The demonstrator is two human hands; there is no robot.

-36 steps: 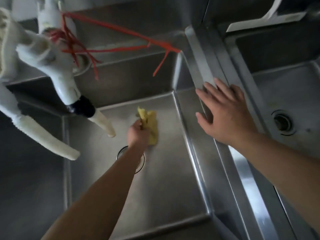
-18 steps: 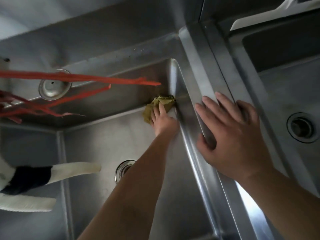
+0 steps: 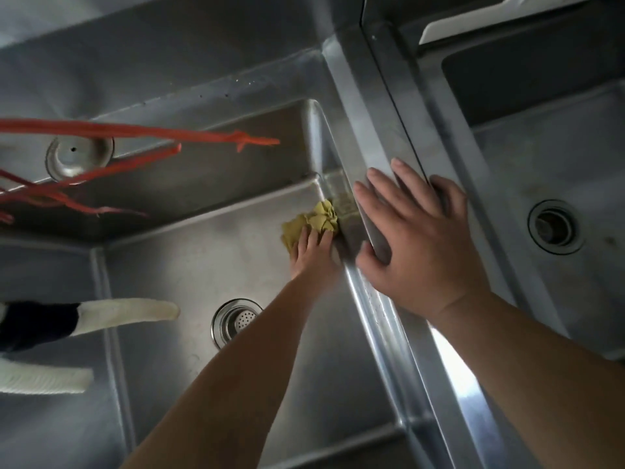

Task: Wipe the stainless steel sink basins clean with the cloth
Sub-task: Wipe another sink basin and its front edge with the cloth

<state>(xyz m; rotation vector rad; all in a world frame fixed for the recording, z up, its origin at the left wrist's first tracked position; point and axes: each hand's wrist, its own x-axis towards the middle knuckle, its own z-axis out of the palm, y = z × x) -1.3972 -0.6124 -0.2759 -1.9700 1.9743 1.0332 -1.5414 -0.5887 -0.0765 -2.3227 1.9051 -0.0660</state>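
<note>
Stainless steel sink basin [image 3: 203, 265], head view: we note the crumpled yellow cloth [image 3: 313, 221] in its far right corner, against the divider wall. Left hand [image 3: 313, 253] presses it down, fingers extended. Right hand [image 3: 419, 238], spread flat, braces on the divider ridge [image 3: 389, 316] just beside it. No legible writing.

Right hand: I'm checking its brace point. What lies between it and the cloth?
Head view: only the steel divider rim, where the right hand rests; the cloth sits beside it.
</note>
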